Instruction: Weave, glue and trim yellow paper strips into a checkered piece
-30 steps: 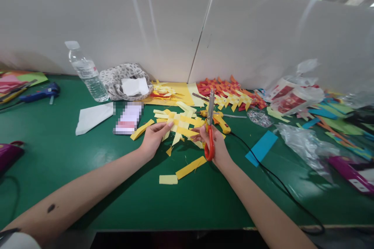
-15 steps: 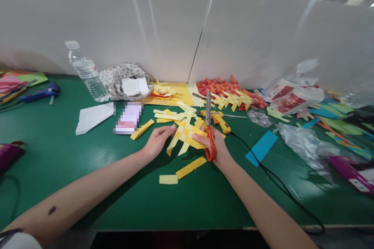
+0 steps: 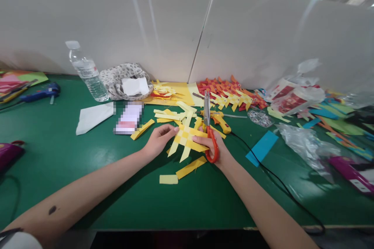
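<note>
Between my hands is a woven yellow paper piece in a check of light and dark yellow, with loose strip ends hanging toward me. My left hand pinches its left edge between thumb and fingers. My right hand grips its right side, thumb on top. Red-handled scissors also hang in my right hand, blades pointing away from me. Just behind lie pale yellow paper strips and a yellow glue gun. Nearer me are a dark yellow strip and a short pale strip.
A water bottle, a spotted cloth bag and a phone stand or lie to the left. Red woven paper fish are piled by the partition. A black cord, blue paper and plastic bags lie to the right.
The woven piece has turned and tilted slightly in my hands, its strip ends shifting. My right hand and the scissors have tipped a little. Things on the table stay put.
</note>
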A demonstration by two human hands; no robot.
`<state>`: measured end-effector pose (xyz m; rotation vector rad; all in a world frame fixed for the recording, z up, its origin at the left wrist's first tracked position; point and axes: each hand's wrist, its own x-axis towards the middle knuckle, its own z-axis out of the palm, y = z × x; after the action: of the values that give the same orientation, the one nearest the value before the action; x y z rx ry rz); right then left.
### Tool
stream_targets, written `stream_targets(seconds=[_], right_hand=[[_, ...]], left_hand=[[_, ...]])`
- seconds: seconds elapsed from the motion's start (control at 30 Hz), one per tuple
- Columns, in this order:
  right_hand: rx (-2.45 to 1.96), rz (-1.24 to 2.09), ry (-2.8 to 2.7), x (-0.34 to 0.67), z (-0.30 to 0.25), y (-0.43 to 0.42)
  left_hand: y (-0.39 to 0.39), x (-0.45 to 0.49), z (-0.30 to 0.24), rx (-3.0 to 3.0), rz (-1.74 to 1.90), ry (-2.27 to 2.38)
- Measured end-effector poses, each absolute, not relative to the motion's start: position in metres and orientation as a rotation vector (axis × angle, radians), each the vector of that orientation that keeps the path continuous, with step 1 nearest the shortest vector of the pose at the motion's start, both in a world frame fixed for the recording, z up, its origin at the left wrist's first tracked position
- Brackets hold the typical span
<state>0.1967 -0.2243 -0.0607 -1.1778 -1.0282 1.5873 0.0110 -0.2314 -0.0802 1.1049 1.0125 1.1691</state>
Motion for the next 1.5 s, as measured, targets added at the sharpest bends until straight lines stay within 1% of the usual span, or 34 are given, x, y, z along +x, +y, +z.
stream_targets(seconds=[0.17, 0.43, 0.5, 0.63, 0.7, 0.83, 0.97, 1.1, 1.3, 1.5], right_hand=[[-1.213, 1.462, -0.98, 0.199, -0.064, -0.221], [-1.214, 1.391, -1.031, 0.202, -0.071, -0.217], [-1.21, 1.402, -1.015, 0.201, -0.07, -0.218], [-1.169, 1.467, -1.02, 0.197, -0.063, -0.222], [-1.154, 1.47, -1.06, 0.195, -0.06, -0.223], [-1.21, 1.431, -1.244, 0.194, -0.059, -0.223], [-1.324, 1.281, -1.332, 0.195, -0.062, -0.222], [-1.367, 1.219, -1.269, 0.197, -0.065, -0.22], [-1.332, 1.047, -1.079, 0.204, -0.065, -0.213], [-1.266, 1.168, -1.136, 0.201, -0.063, -0.215]], left_hand=[[-0.225, 0.007, -0.088, 1.087, 1.33, 1.009], [-0.228, 0.009, -0.082, 1.098, 1.352, 0.98], [-0.229, 0.01, -0.081, 1.093, 1.314, 0.97], [-0.23, 0.011, -0.083, 1.225, 1.061, 0.936], [-0.229, 0.011, -0.086, 1.274, 1.027, 0.926], [-0.227, 0.012, -0.088, 1.206, 1.145, 0.953], [-0.228, 0.013, -0.085, 1.172, 1.133, 0.938], [-0.229, 0.014, -0.081, 1.142, 1.163, 0.933], [-0.229, 0.013, -0.081, 1.048, 1.315, 0.984], [-0.229, 0.014, -0.081, 0.977, 1.271, 0.995]])
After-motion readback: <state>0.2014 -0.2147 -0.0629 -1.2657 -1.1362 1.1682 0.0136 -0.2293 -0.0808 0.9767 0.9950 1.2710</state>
